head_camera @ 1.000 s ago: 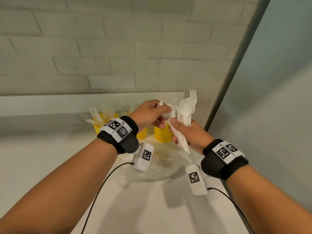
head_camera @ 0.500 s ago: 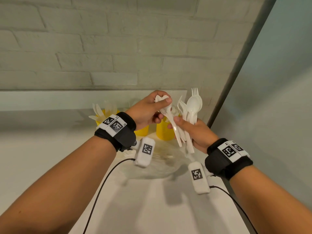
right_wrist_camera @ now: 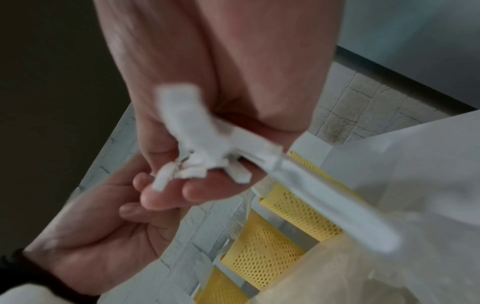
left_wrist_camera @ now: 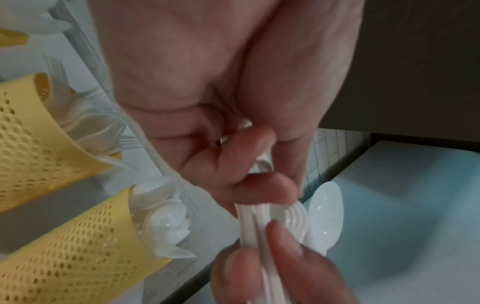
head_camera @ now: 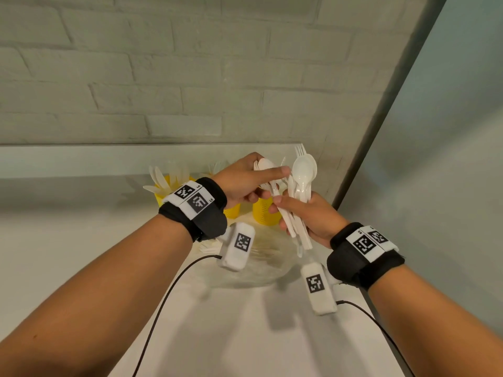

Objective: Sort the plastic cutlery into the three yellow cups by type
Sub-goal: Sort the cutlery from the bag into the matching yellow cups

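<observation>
My right hand [head_camera: 295,213] grips a mixed bundle of white plastic cutlery [head_camera: 303,172] upright; spoon bowls and fork tines stick out on top. My left hand [head_camera: 269,183] pinches a small stack of nested spoons [left_wrist_camera: 262,216] at the bundle's left side, and their handles cross my right thumb. Behind the hands stand three yellow perforated cups. The left cup [head_camera: 162,198] holds knives, the middle cup [left_wrist_camera: 28,131] holds forks, and the right cup [left_wrist_camera: 78,246] holds spoons. My left wrist hides most of the middle cup in the head view. The right wrist view shows the bundle's handle ends [right_wrist_camera: 205,144].
A clear plastic dish [head_camera: 261,270] lies on the white table [head_camera: 217,336] under my hands, in front of the cups. A white brick wall rises behind the cups. A pale panel closes off the right side. Cables run from both wrists.
My left hand has drawn the small stack of spoons a little to the left, out of the bundle. Both hands stay close together above the dish.
</observation>
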